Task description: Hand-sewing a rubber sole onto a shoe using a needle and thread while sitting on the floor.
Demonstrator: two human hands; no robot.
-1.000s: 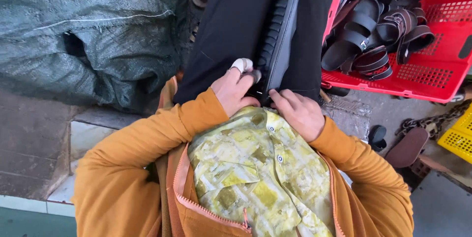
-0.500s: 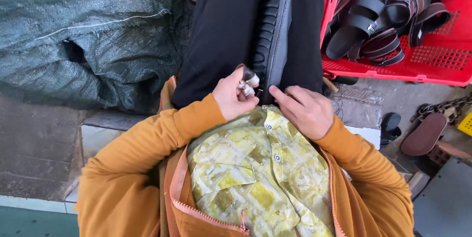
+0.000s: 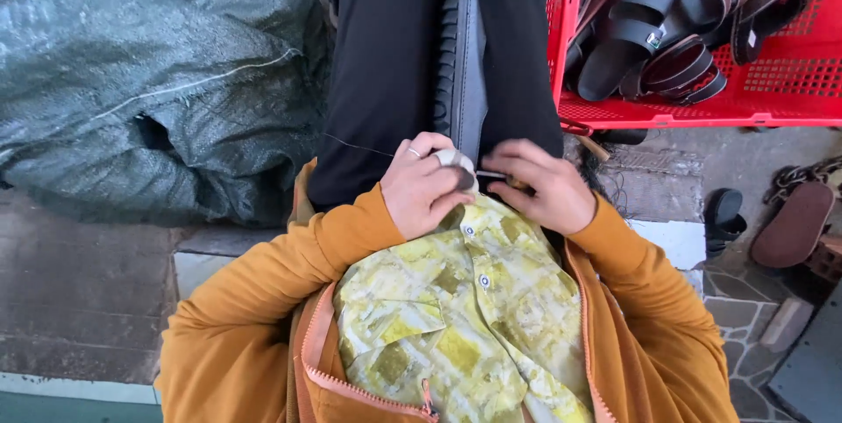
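Observation:
A black shoe sole with a ridged edge stands on its side between my black-trousered legs. My left hand, with a ring on one finger and a pale wrap on the thumb, is curled at the sole's near end. It pinches a thin metal needle-like tool. My right hand rests beside it, fingers bent onto the sole's near end and the tool's tip. What lies under the fingers is hidden. My orange jacket sleeves and yellow patterned shirt fill the lower view.
A red plastic crate with several dark strap sandals stands at the upper right. A large grey-green woven sack lies at the left. Loose brown soles and a black piece lie on the stone floor at the right.
The view has shifted, so the crate sits higher and further right. My hands have drawn closer together at the sole's near end, and the thin tool now shows between them.

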